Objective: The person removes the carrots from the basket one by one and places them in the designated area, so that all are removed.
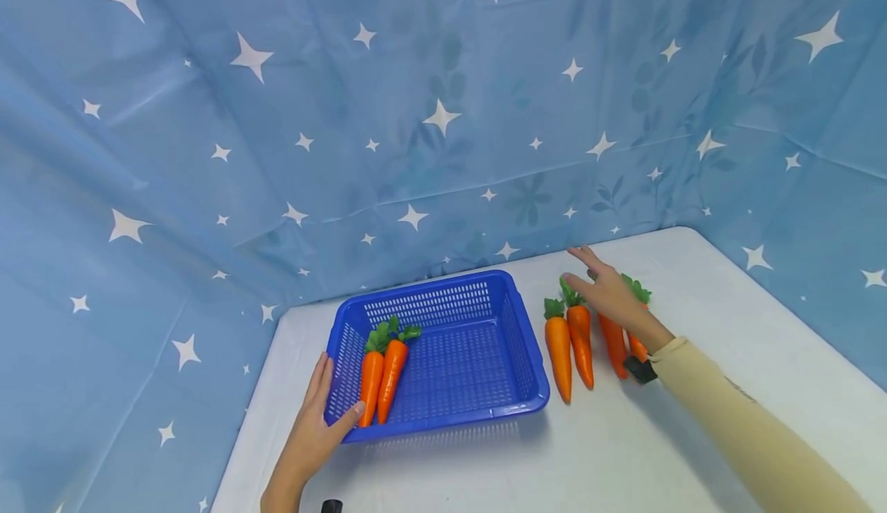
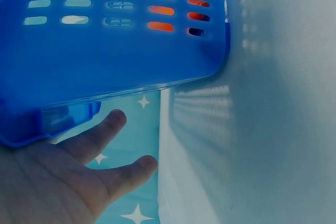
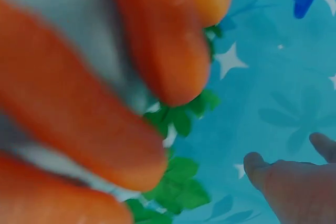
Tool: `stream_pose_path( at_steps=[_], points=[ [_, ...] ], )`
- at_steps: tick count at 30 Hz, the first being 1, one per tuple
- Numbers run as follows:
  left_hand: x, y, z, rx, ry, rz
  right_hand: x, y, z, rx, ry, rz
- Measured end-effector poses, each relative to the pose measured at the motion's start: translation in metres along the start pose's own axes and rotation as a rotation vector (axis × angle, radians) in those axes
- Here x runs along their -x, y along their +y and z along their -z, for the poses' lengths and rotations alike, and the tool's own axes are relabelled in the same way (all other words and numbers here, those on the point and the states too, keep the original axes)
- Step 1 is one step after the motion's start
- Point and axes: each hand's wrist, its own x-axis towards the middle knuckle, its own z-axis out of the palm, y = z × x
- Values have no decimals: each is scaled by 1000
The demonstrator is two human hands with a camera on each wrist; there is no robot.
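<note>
A blue plastic basket (image 1: 450, 424) with slotted walls stands on the white table, two orange carrots (image 1: 391, 380) with green leafy tops lying along its left side. My left hand (image 1: 317, 414) holds the basket's front left corner, thumb over the rim and fingers along the outer left side. In the left wrist view two fingers (image 2: 126, 179) stretch out below the basket rim. Over the carrots at the right, my right hand (image 1: 610, 293) hovers with spread fingers, holding nothing. Below it lie a red-orange carrot (image 1: 613, 347) and another beside it, partly hidden by the wrist.
Between the basket and my right hand lie two more carrots (image 1: 558, 355), side by side with tops toward the back. A blue curtain (image 1: 416, 151) with white stars rises behind and beside the white table (image 1: 721, 305).
</note>
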Motion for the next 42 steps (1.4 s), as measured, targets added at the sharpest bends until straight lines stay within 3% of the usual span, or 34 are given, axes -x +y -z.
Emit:
stream_pose_path(
  at_steps=[9,23,42],
  points=[
    [0,1,4,-4,-4,-1,-14,-30,-15,-146,-23,82],
    [1,-3,1,4,1,3,-32,-72,-36,-263,-44,85],
    [0,-1,-1,5,3,-1,-46,-111,-62,-277,-144,169]
  ],
)
